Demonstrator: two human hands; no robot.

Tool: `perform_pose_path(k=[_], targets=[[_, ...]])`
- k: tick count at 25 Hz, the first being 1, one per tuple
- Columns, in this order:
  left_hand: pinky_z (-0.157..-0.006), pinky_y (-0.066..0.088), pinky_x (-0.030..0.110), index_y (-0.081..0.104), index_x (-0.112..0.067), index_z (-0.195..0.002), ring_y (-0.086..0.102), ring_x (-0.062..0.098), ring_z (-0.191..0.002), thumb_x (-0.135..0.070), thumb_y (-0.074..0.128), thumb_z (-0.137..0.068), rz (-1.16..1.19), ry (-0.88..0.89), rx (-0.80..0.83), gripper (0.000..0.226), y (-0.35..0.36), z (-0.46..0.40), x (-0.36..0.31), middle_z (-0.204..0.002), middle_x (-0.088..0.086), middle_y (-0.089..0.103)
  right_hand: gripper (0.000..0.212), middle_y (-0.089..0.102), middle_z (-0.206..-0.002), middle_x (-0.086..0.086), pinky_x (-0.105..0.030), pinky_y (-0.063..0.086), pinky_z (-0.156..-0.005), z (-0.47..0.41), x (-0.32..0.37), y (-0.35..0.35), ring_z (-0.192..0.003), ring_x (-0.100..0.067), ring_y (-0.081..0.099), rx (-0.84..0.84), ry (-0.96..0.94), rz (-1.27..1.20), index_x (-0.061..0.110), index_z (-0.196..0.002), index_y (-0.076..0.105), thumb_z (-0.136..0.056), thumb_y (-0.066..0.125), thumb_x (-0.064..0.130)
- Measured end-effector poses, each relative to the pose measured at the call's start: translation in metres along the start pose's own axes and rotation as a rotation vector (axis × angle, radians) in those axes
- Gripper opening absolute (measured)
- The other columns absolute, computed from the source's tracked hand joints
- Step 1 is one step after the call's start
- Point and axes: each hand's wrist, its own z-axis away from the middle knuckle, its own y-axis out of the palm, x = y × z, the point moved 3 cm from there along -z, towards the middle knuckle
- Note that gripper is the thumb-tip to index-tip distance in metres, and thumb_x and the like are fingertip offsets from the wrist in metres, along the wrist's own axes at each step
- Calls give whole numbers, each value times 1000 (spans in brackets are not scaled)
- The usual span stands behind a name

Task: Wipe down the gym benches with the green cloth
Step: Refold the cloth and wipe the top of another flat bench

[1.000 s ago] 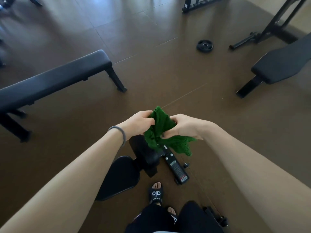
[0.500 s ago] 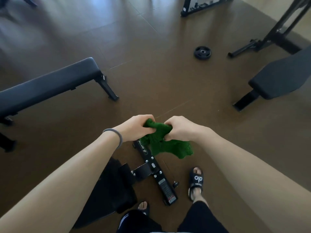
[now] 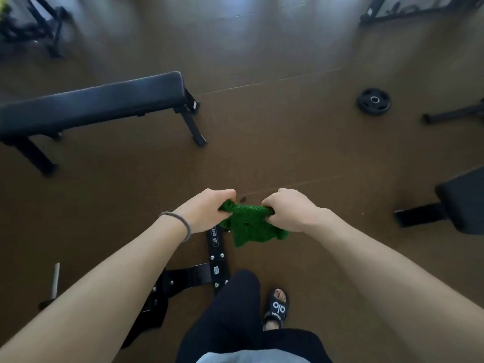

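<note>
- Head view: my left hand [image 3: 207,213] and right hand [image 3: 289,209] each grip one end of the green cloth [image 3: 248,225], fingers curled around it.
- Cloth hangs above the floor [image 3: 288,142]; flat bench [image 3: 91,106] well apart, toward its far-left side.

- just one view here, a wide-angle cam on the person's head, looking forward and steeply down
- the flat bench [image 3: 97,100] sits up and left of frame centre, a fair way off
- nearest the lens, below that bench: both forearms, legs and a sandalled foot [image 3: 276,306]
</note>
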Motion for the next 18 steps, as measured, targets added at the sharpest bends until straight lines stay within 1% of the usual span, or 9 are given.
perform_pose_path(k=[2, 4, 6, 7, 9, 11, 13, 15, 18], targets=[[-59, 50, 35, 53, -23, -99, 55, 20, -59, -17, 58, -102, 21, -57, -32, 9, -11, -19, 7, -77, -1, 61, 7, 64, -83, -1, -42, 56, -78, -23, -8, -17, -88, -29, 63, 18, -53, 10, 15, -88, 62, -93, 56, 15], [-60, 55, 37, 53, -28, -106, 58, 18, -61, -19, 55, -104, 35, -108, -71, 10, -24, -37, 19, -82, -1, 62, 9, 61, -88, -5, -41, 54, -70, -52, -12, -35, -83, -30, 62, 52, -73, -1, 10, -98, 59, -99, 51, 14], [-65, 61, 41, 55, -32, -114, 65, 19, -69, -20, 53, -105, 52, -148, -121, 15, -43, -59, 34, -90, -1, 64, 10, 54, -86, -4, -38, 44, -61, -86, -13, -56, -78, -29, 58, 46, -85, 52, 9, -100, 53, -103, 45, 15], [-67, 61, 41, 57, -32, -116, 65, 18, -71, -21, 52, -105, 58, -164, -144, 16, -54, -74, 43, -92, -1, 64, 10, 51, -84, -3, -37, 40, -59, -105, -13, -68, -77, -29, 56, 34, -88, 71, 10, -100, 50, -104, 43, 15], [-63, 58, 36, 60, -29, -117, 64, 16, -70, -22, 52, -106, 50, -191, -173, 16, -81, -109, 65, -92, -1, 64, 9, 53, -85, -4, -35, 39, -57, -151, -14, -94, -77, -29, 57, 22, -91, 85, 13, -98, 49, -105, 43, 15], [-60, 54, 33, 61, -28, -117, 62, 16, -69, -23, 51, -106, 49, -217, -169, 16, -110, -144, 88, -93, -1, 63, 10, 58, -91, -5, -36, 43, -61, -199, -17, -121, -79, -29, 59, 36, -83, 86, 15, -99, 51, -105, 44, 14], [-62, 53, 34, 62, -29, -118, 62, 17, -69, -24, 51, -106, 56, -245, -156, 17, -140, -175, 112, -96, 0, 64, 14, 63, -96, -5, -36, 47, -66, -247, -15, -153, -84, -30, 62, 50, -92, 94, 16, -105, 58, -104, 44, 14], [-61, 51, 32, 63, -28, -119, 60, 16, -68, -25, 51, -106, 68, -274, -167, 18, -176, -202, 136, -95, -1, 64, 19, 65, -99, -4, -36, 46, -68, -293, -10, -186, -85, -30, 62, 51, -111, 102, 19, -111, 63, -103, 45, 15], [-57, 43, 30, 64, -29, -117, 57, 14, -65, -25, 50, -106, 102, -313, -194, 18, -229, -230, 162, -88, -5, 62, 19, 65, -98, -2, -35, 46, -68, -348, 2, -231, -85, -28, 62, 59, -147, 97, 21, -112, 64, -104, 47, 17]])
